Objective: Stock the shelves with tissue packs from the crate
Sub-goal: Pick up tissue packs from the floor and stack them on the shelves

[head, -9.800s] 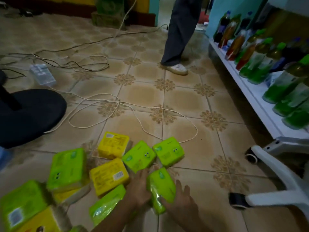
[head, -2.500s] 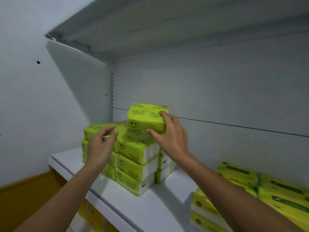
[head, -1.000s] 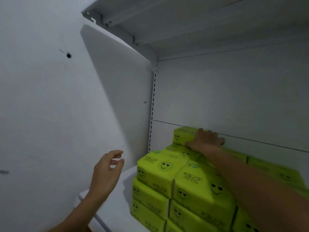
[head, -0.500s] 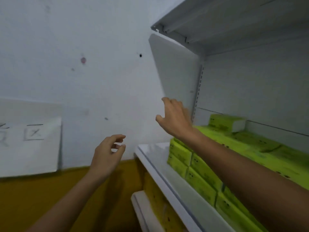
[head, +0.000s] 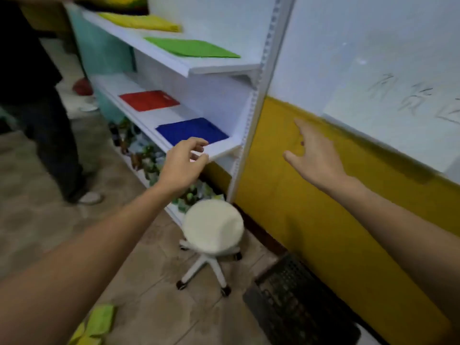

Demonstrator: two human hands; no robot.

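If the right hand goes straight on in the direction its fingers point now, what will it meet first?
Probably the yellow wall band just behind the right hand, whose open fingers point up and left at it. Nothing shows between them, though depth is hard to judge.

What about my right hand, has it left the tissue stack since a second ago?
Yes. The right hand pulled back off the stack, away from that shelf; it is now open and empty before the yellow wall band.
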